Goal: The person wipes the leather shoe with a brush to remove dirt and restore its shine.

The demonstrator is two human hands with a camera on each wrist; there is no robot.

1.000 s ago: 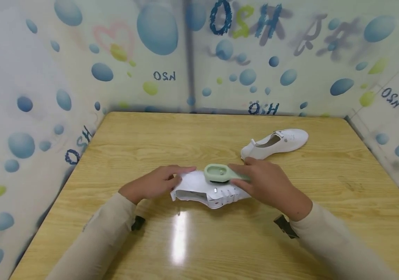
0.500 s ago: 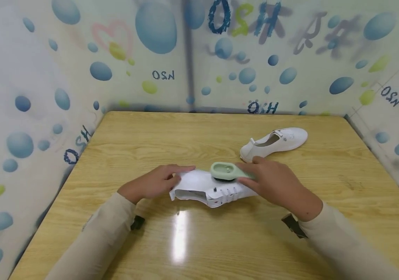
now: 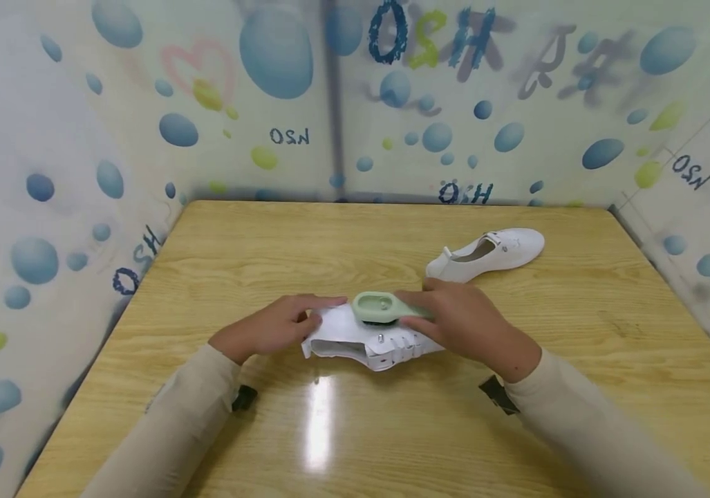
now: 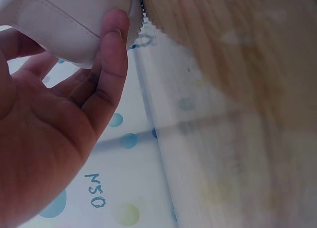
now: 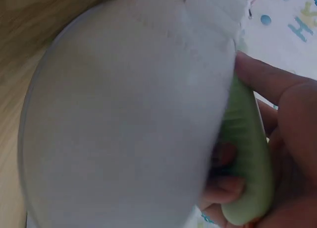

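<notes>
A white lace-up shoe [image 3: 336,321] lies tipped on its side mid-table, its opening facing me and its toe to the right. At the heel end my left hand [image 3: 274,324] grips it, thumb and fingers on either side; the left wrist view shows the fingers around the heel [image 4: 64,25]. My right hand [image 3: 469,318] holds a pale green brush [image 3: 375,306] by its handle [image 5: 247,148]. The brush's dark bristles press against the upper side of the shoe. In the right wrist view the toe [image 5: 124,114] hides part of the brush.
A second white shoe [image 3: 504,250] stands upright at the back right, its heel close behind my right hand. The wooden table [image 3: 255,242] meets patterned walls [image 3: 218,166] at its back and sides. Light reflects off the tabletop in front of the shoe.
The brush first slid right along the shoe towards the toe, then back left towards the heel, with my right hand. My left hand and the shoe stayed nearly still.
</notes>
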